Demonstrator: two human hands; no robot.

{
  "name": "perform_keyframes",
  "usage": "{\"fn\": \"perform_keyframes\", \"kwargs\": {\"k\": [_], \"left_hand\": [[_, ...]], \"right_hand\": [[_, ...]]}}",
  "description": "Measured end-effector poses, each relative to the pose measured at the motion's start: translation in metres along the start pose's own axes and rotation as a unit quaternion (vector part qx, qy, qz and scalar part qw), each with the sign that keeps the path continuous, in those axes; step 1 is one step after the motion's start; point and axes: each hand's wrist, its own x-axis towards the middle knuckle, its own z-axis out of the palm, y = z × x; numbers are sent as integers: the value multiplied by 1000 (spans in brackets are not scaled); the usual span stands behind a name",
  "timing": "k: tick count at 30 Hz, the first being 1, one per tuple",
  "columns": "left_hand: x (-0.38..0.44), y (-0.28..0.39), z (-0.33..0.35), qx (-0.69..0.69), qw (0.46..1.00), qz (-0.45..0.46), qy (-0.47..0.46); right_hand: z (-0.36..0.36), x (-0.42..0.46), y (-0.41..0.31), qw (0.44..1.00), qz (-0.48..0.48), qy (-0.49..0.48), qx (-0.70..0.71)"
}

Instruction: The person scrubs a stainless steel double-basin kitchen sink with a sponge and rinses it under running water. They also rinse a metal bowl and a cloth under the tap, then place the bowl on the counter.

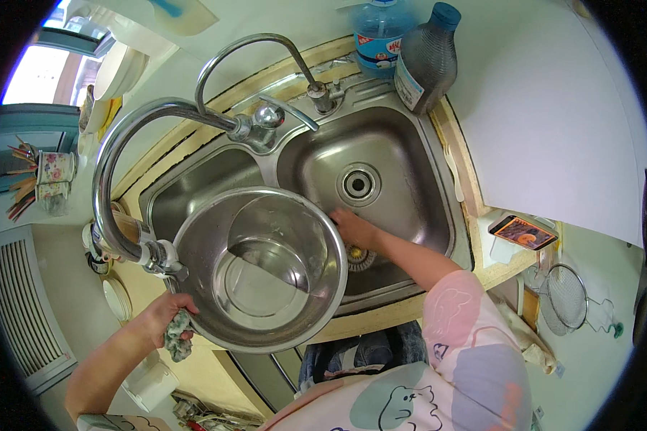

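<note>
A large stainless steel pot (194, 231) lies over the left basin and the sink's divider, its open mouth facing up towards me. At its lower left side is my left hand (173, 319), closed on a crumpled green-grey cloth (179, 336), with the fingers against the pot. My right hand (356, 230) reaches into the right basin (404, 161); its fingertips are partly hidden behind the pot's right side, and I cannot tell whether it grips anything. Below that hand a round scrub brush (360, 259) lies in the basin.
The curved chrome faucet (105, 161) arches beside the pot's left side. A thinner tap (318, 91) stands behind the basins. A blue bottle (380, 37) and a grey bottle (428, 59) stand at the back corner. On the right are a white fork (454, 172) and a phone (523, 233).
</note>
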Motion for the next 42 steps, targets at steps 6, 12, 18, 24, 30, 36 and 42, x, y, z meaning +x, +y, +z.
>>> {"fn": "perform_keyframes", "kwargs": {"k": [6, 12, 18, 24, 30, 36, 42], "left_hand": [[-11, -2, 13, -8, 999, 12, 46], [-16, 2, 15, 20, 999, 50, -4], [2, -2, 8, -6, 1000, 13, 10], [0, 4, 20, 17, 1000, 19, 0], [-10, -11, 16, -35, 999, -18, -11], [-5, -16, 15, 3, 999, 31, -41], [3, -12, 21, -47, 997, -22, -58]], "right_hand": [[-56, 60, 36, 914, 312, 44, 254], [-70, -33, 80, 932, 292, 120, -180], [-34, -42, 13, 987, 155, -29, -20], [-43, 36, 80, 987, -71, -25, -141], [-83, 16, 118, 963, 182, 31, -198], [-73, -21, 93, 942, 151, -29, -300], [-135, 71, 92, 863, -204, -85, -454]]}}
